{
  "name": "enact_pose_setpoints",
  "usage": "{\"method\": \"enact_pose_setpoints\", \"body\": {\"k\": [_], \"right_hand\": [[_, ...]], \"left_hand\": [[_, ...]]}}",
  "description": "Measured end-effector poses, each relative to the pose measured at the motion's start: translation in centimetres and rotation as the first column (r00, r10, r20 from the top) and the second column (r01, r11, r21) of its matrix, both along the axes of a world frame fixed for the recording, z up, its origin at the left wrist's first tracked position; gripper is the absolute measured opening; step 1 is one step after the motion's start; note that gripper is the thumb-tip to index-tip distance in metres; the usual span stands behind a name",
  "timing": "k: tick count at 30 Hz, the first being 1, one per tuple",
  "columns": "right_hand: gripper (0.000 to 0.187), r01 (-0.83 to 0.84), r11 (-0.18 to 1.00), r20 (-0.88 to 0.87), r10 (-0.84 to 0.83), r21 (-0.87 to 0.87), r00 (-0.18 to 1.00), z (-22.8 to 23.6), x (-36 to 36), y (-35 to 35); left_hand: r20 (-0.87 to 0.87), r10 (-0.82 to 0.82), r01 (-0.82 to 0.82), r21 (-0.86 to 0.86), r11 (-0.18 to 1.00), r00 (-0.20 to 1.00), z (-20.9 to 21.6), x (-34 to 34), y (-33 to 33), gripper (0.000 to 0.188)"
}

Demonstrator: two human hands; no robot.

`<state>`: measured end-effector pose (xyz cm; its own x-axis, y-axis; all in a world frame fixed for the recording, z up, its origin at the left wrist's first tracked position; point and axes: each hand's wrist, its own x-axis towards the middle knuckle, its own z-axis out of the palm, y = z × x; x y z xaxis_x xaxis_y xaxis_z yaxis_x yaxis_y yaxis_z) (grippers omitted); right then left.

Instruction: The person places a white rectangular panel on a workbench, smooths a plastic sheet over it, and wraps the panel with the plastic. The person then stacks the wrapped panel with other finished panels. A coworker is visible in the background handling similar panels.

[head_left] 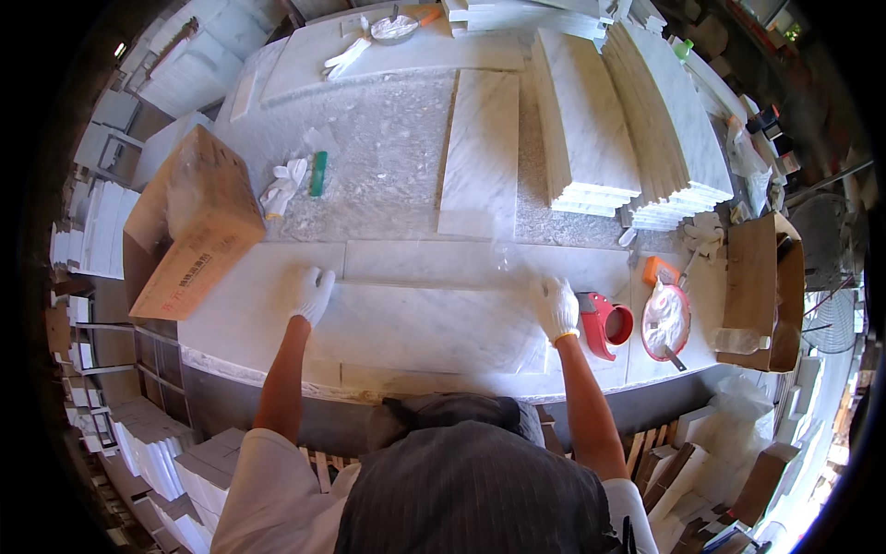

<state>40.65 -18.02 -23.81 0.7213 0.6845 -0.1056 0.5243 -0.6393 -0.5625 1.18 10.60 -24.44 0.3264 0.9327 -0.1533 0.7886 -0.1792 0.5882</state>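
Note:
A pale grey-veined marble slab (425, 328) lies lengthwise in front of me, near the worktable's front edge. My left hand (312, 295), in a white knit glove, is closed at the slab's far left corner. At its far right corner my right hand (555, 309), gloved alike, has its fingers curled against the end. The fingertips of both hands are partly hidden. Just right of my right hand stands a red tape dispenser (602, 328). Beyond it sits a red-rimmed bowl (684, 323) of white paste with a putty knife in it.
An open cardboard box (198, 235) stands at the left, another (761, 277) at the right. Stacked marble slabs (591, 120) fill the back right. One single slab (480, 152) lies mid-table. A glove (283, 187) and green strip (318, 174) lie left of it.

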Motion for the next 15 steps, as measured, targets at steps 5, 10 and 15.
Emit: {"method": "enact_pose_setpoints", "body": {"k": [5, 10, 15], "right_hand": [[0.037, 0.082, 0.996, 0.041, -0.08, -0.046, 0.996, -2.4, 0.1, -1.1], [0.047, 0.207, 0.974, -0.062, -0.202, 0.094, 0.978, -2.3, -0.1, -0.8], [0.041, 0.177, 0.976, -0.242, -0.142, 0.129, 0.96, -2.9, 0.5, -1.9]], "left_hand": [[-0.066, -0.005, 0.005, 0.007, 1.0, 0.998, -1.5, -1.3, 0.2, 0.034], [-0.536, -0.062, 0.114, 0.063, 0.991, 0.842, 1.7, 2.1, 0.1, 0.03], [-0.52, -0.284, 0.523, 0.398, 0.754, 0.806, 4.3, 13.7, -6.1, 0.052]]}}
